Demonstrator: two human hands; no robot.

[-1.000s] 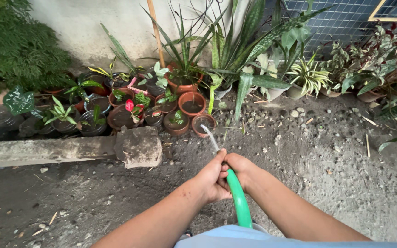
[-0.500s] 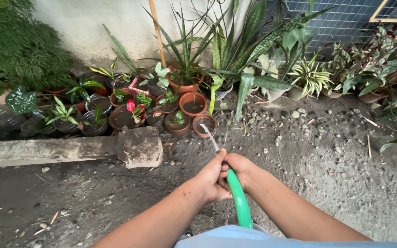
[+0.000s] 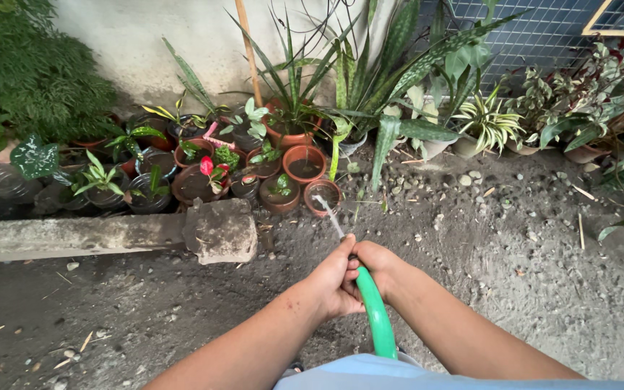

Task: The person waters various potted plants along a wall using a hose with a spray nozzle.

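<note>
While both hands, left hand and right hand, keep a tight grip closed round the bendy green rubber hose, water lands in the small brown clay pot; watering looks underway, so aim next needs care

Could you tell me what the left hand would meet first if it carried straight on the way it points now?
Probably the small terracotta pot that the water stream lands in; bare soil lies between it and the left hand, though depth is uncertain.
</note>
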